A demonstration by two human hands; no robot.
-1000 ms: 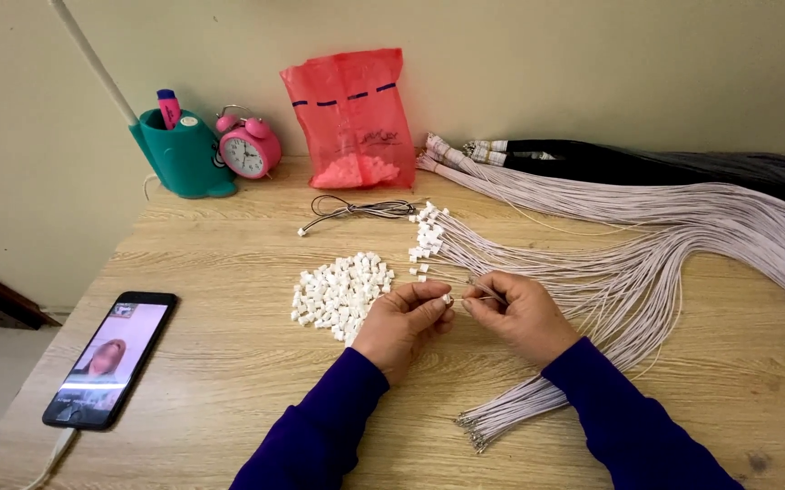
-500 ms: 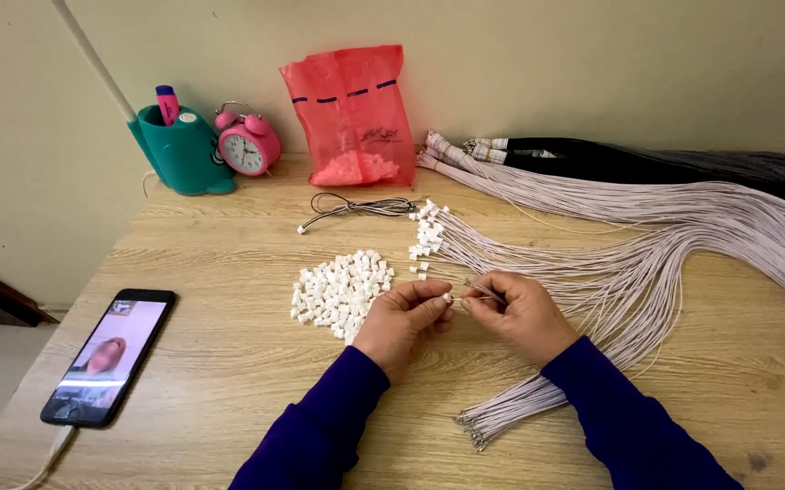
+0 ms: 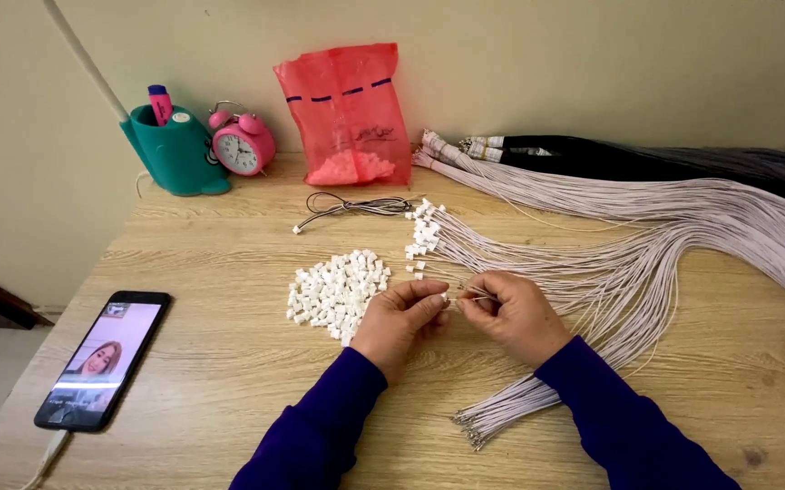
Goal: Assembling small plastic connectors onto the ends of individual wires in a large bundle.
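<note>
Pinching a small white plug [image 3: 445, 298] between thumb and fingertips, the left hand [image 3: 401, 318] meets the right hand [image 3: 512, 313] at the middle of the wooden table [image 3: 229, 363]. The right hand's fingers are pressed together on the end of a thin white wire [image 3: 476, 292], and the plug and wire tip sit touching or nearly so in the small gap between the two hands; whether the tip is already seated in the plug is too small to tell.

Judging from how things lie, the work looks only partly done. A cluster of wires with white plugs on their ends [image 3: 424, 229] lies just beyond the hands, while a loose heap of plugs [image 3: 336, 286] waits just left of the left hand, and a bundle with bare metal tips [image 3: 492, 422] lies near the right forearm. The large sheaf of white wires [image 3: 682, 227] fans away to the right.

Both forearms, in dark blue sleeves, come in from the bottom edge and angle toward each other, wrists low over the table and knuckles up.

Farther off stand a red plastic bag [image 3: 347, 109], a pink alarm clock [image 3: 243, 145], a teal pen holder [image 3: 170, 150], and a phone [image 3: 102, 358] near the left edge.
</note>
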